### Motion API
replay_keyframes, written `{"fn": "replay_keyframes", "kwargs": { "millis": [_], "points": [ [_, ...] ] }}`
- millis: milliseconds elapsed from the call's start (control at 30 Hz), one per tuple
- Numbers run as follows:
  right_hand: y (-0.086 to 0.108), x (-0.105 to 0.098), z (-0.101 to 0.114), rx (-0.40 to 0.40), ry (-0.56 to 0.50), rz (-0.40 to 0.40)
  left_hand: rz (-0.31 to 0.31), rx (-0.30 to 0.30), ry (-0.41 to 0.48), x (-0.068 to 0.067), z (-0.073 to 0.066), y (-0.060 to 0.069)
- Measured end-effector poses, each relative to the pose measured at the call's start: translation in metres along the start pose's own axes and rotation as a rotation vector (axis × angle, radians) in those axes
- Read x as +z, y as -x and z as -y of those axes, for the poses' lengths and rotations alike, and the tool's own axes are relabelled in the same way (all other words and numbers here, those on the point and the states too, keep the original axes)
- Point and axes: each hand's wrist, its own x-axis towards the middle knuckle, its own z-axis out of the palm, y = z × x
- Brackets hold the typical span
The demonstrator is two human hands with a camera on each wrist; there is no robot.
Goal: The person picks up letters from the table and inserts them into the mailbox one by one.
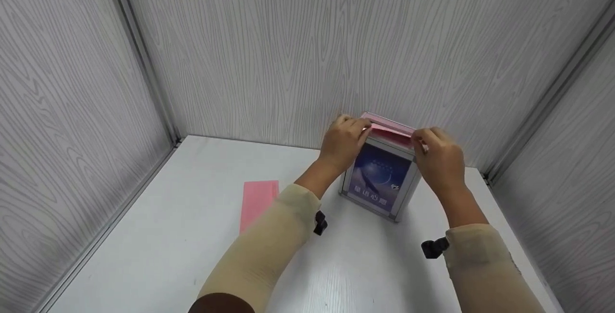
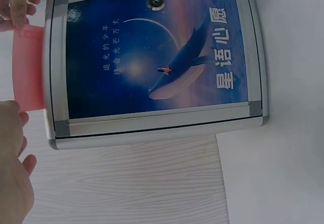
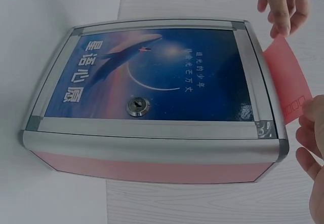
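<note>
A pink envelope (image 1: 390,134) is held upright over the top of a letter box (image 1: 353,178), one hand at each end. My left hand (image 1: 342,142) pinches its left end and my right hand (image 1: 439,156) pinches its right end. Small printed squares show on the envelope (image 3: 291,84) in the right wrist view. Its lower edge is hidden behind the box's top rim; I cannot tell how far it is in. The box has a silver metal frame, pink sides, a blue whale picture (image 2: 152,57) and a round lock (image 3: 137,106) on its front.
A second pink envelope (image 1: 257,202) lies flat on the white table (image 1: 202,173), left of the box and partly covered by my left sleeve. Grey wood-grain panels (image 1: 269,53) stand behind the table and on both sides, with the back panel close behind the box.
</note>
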Motion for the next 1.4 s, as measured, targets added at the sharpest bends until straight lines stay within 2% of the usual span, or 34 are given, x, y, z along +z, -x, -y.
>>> {"fn": "replay_keyframes", "kwargs": {
  "millis": [233,400,500,633,767,833,1000,1100,1200,1400],
  "points": [
    [0.006,0.007,-0.003,0.058,0.044,-0.005,0.163,-0.08,0.036,0.008,-0.001,0.009],
    [0.011,0.011,-0.008,0.099,0.009,0.029,0.279,-0.126,0.024,0.008,0.001,0.016],
    [0.011,0.011,-0.011,0.138,-0.02,0.088,0.315,-0.132,0.018,0.008,0.004,0.018],
    [0.01,0.009,-0.011,0.176,-0.051,0.135,0.332,-0.148,0.02,0.008,0.011,0.019],
    [0.01,0.007,-0.005,0.197,-0.083,0.117,0.314,-0.171,0.056,0.005,0.022,0.023],
    [0.011,0.008,0.001,0.201,-0.112,0.085,0.28,-0.172,0.09,0.003,0.03,0.028],
    [0.022,0.014,0.02,0.205,-0.194,-0.031,0.106,-0.186,0.21,0.004,0.06,0.051],
    [0.031,0.022,0.035,0.205,-0.236,-0.056,0.015,-0.231,0.298,0.006,0.083,0.069],
    [0.043,0.033,0.049,0.205,-0.276,-0.012,-0.006,-0.299,0.386,0.005,0.105,0.085],
    [0.071,0.06,0.069,0.185,-0.371,0.135,0.034,-0.432,0.512,0.003,0.143,0.11]
  ]
}}
